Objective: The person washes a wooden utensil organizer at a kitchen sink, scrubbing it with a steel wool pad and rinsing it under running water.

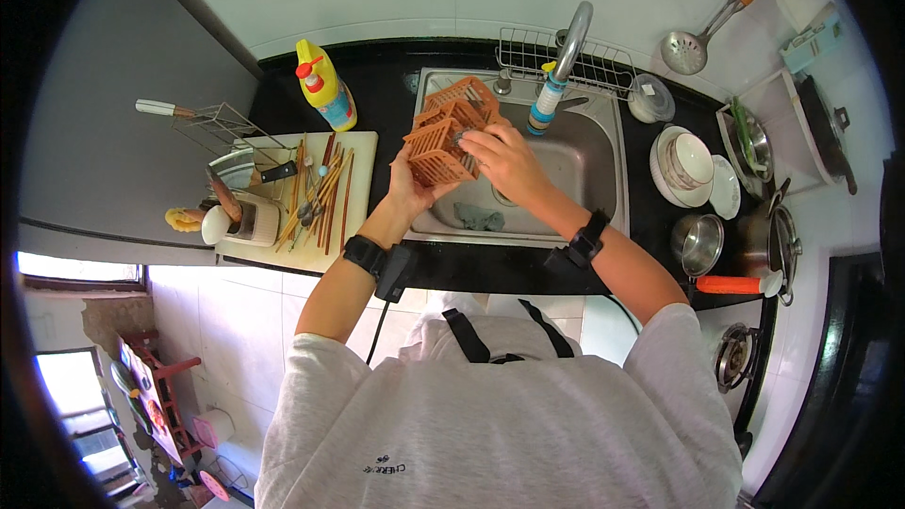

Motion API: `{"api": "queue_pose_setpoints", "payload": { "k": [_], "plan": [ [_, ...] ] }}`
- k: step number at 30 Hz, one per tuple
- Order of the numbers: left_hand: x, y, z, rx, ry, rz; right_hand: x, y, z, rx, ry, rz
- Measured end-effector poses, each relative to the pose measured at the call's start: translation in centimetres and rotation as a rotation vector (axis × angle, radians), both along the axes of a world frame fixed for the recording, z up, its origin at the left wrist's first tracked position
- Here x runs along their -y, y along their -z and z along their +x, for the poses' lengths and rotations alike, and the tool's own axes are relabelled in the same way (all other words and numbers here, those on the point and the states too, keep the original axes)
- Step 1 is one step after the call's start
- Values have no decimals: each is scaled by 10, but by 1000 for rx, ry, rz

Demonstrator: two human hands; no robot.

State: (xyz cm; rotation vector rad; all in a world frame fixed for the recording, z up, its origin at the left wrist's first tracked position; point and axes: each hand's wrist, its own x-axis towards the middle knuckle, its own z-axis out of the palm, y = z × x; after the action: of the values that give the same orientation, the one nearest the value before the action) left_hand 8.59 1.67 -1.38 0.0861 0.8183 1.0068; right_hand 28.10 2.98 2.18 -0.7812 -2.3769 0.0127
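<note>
An orange slatted plastic utensil holder (442, 145) with several compartments is tilted above the left side of the steel sink (558, 180). My left hand (410, 180) grips it from below, at its near end. Between the fingertips of my right hand (505, 159) is a small grey scrubber (460, 136), probably steel wool, pressed against the holder's slats. My right fingers partly hide it. A grey-green cloth (479, 217) lies in the sink under my hands. The curved faucet (571, 42), with a blue-and-white end, stands right of the holder.
Left of the sink, a cutting board (364, 177) bears loose chopsticks (329, 198), a cleaver (240, 168) and a utensil pot (261, 219). Behind it stands a yellow detergent bottle (329, 88). Stacked bowls (686, 162), a steel pot (698, 244) and an orange-handled utensil (728, 285) crowd the right.
</note>
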Motion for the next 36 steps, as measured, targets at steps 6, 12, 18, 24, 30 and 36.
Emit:
{"api": "queue_pose_setpoints", "payload": {
  "k": [6, 12, 18, 24, 30, 36],
  "plan": [
    [5, -10, 18, -62, 35, 2, -8, 10, -7, 58, 78, 37],
    [-1, -1, 16, -308, 42, 124, 4, 35, -6, 251, 207, -296],
    [8, 16, -2, -8, 38, 12, -18, 1, 11, -322, 228, -744],
    [9, -3, 2, -89, 95, -4, -21, 2, -10, -363, 466, -891],
    [18, -4, -7, -232, 191, 147, -28, 16, -4, -633, 331, -1524],
    [23, -15, -14, -336, 179, 217, -17, 22, -5, -1170, -20, -1946]
  ]
}}
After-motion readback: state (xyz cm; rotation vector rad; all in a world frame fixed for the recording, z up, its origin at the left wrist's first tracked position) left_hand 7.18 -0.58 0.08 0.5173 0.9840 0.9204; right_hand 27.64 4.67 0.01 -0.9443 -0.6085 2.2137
